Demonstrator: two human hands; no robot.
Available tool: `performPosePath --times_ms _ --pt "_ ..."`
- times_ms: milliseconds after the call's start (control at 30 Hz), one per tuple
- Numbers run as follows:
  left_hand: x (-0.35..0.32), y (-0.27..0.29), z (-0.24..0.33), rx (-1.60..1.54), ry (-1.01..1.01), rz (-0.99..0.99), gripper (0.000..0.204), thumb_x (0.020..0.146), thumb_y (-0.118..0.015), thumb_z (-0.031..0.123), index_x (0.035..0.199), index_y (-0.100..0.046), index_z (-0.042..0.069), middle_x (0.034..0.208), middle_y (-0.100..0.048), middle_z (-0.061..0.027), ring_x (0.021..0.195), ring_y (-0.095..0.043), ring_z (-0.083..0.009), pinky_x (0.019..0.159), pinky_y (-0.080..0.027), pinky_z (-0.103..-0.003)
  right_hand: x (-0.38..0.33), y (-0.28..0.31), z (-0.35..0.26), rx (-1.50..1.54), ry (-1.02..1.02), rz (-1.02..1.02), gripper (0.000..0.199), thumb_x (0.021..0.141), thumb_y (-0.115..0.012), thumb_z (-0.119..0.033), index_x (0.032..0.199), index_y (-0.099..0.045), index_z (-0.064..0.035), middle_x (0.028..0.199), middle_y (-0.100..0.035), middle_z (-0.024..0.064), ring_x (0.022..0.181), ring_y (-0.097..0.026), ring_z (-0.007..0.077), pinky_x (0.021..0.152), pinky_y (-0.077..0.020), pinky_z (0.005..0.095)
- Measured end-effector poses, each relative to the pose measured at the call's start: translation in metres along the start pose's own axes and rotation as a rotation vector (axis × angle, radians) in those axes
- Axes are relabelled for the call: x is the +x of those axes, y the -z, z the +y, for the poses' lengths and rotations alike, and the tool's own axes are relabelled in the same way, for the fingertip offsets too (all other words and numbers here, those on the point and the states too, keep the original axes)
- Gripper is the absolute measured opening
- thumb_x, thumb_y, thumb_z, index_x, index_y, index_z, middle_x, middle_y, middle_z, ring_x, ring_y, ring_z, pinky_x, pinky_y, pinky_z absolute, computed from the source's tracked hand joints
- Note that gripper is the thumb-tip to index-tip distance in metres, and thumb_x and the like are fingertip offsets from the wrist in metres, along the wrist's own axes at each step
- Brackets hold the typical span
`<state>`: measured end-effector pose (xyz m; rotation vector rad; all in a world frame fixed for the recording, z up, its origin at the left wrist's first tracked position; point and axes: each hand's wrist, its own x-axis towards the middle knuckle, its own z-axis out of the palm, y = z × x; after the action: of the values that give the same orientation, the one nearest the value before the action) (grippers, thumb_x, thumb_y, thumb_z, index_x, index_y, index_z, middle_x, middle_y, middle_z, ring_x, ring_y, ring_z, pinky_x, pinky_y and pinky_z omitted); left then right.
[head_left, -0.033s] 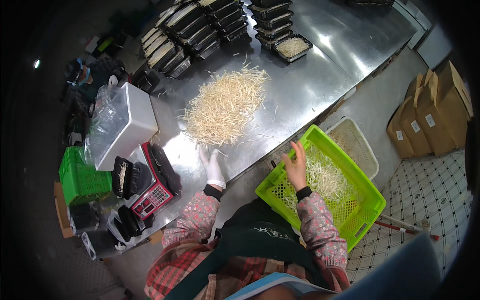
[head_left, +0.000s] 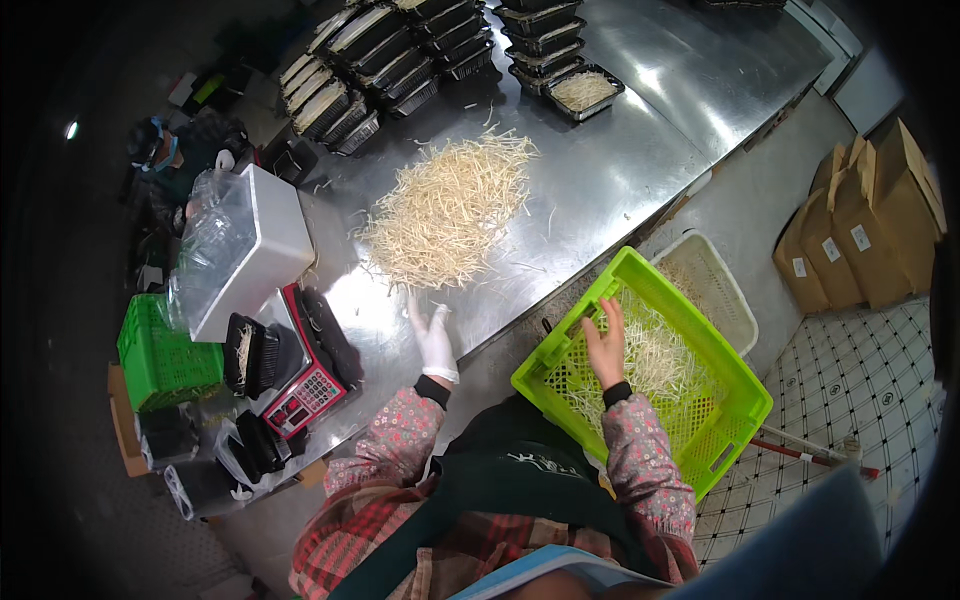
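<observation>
My left hand [head_left: 435, 340], in a white glove, lies flat and open on the steel table [head_left: 620, 170]. It is just below a loose pile of pale thin sprouts [head_left: 450, 215]. My right hand [head_left: 605, 345] is bare. It reaches into a lime-green plastic crate [head_left: 735, 415] beside the table's edge, with fingers apart just inside the crate's near-left rim. It hovers over more sprouts [head_left: 660, 360] spread on the crate's bottom. Flowered sleeves cover both of my forearms.
Stacked black trays [head_left: 380, 70] line the far table, one tray [head_left: 585, 90] filled with sprouts. A white box under a clear bag [head_left: 250, 250], a red keypad scale [head_left: 305, 395] and a dark green crate [head_left: 160, 355] stand at left. A white basket [head_left: 710, 285] and brown paper bags [head_left: 860, 220] stand at right.
</observation>
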<state>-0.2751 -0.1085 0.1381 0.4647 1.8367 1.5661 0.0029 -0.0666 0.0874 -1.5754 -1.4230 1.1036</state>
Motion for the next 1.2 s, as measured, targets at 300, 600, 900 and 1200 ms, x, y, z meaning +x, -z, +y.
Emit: performPosePath --times_ms 300,600,900,1200 --pt "-0.127 -0.082 -0.113 0.283 0.601 -0.878 0.062 0.093 -0.056 0.020 0.147 -0.029 0.008 0.150 -0.034 -0.0123 0.128 -0.043 -0.0233 0.099 -0.040 -0.038 -0.202 0.149 0.339 0.011 -0.892 0.765 0.059 0.083 -0.072 -0.025 0.132 -0.049 -0.0007 0.132 -0.051 0.0164 0.115 -0.051 0.0254 0.095 -0.0420 0.0373" --pt "-0.086 -0.175 -0.300 0.613 0.285 -0.604 0.078 0.082 -0.068 0.030 0.145 -0.032 0.002 0.151 -0.029 -0.0182 0.137 -0.031 -0.0280 0.108 -0.031 -0.039 -0.178 0.129 0.374 -0.289 -1.173 0.837 0.075 0.077 -0.073 -0.041 0.133 -0.047 0.0020 0.135 -0.049 0.0227 0.129 -0.042 0.0341 0.108 -0.0320 0.0417" --pt "-0.133 -0.320 -0.328 0.947 -0.100 -0.728 0.077 0.082 -0.065 0.041 0.148 -0.032 0.019 0.151 -0.028 -0.0183 0.139 -0.021 -0.0409 0.114 -0.020 -0.048 0.010 0.108 0.260 -0.245 -1.028 0.429 0.070 0.088 -0.055 -0.048 0.147 -0.034 -0.0159 0.154 -0.021 0.0203 0.140 -0.015 0.0446 0.111 -0.0212 0.0568" --pt "-0.180 -0.284 -0.306 0.071 0.703 -0.940 0.047 0.099 -0.041 0.018 0.142 -0.037 0.000 0.142 -0.042 -0.0135 0.129 -0.042 -0.0242 0.108 -0.033 -0.033 -0.024 0.068 0.276 0.259 -0.534 0.367 0.050 0.094 -0.048 -0.028 0.138 -0.045 -0.0038 0.138 -0.046 0.0214 0.128 -0.044 0.0340 0.106 -0.0340 0.0385"
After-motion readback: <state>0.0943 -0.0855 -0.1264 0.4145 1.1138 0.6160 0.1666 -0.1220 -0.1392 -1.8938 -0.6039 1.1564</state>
